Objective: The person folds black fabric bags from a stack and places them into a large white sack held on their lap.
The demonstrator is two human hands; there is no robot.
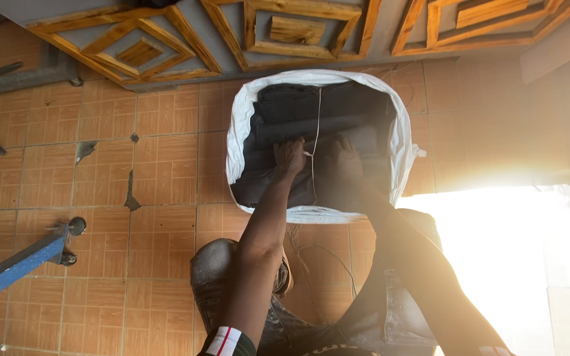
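Left hand [289, 158] and right hand [339, 161] press folded dark fabric [311, 112] inside a white woven plastic sack [239, 125]; whether they grip it is unclear.

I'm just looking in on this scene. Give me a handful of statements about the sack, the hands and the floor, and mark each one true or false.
1. Both hands are down inside the white sack. True: the left hand and the right hand press on the dark folded fabric in it.
2. The sack is filled with bright yellow grain. False: it holds dark, nearly black folded material.
3. A thin white string runs between the two hands. True.
4. The floor is covered in green carpet. False: it is orange-brown tile, chipped in places.
5. A blue metal bar lies at the lower left of the view. True.
6. The sack lies flat and tied shut. False: its mouth is open, rim rolled outward.
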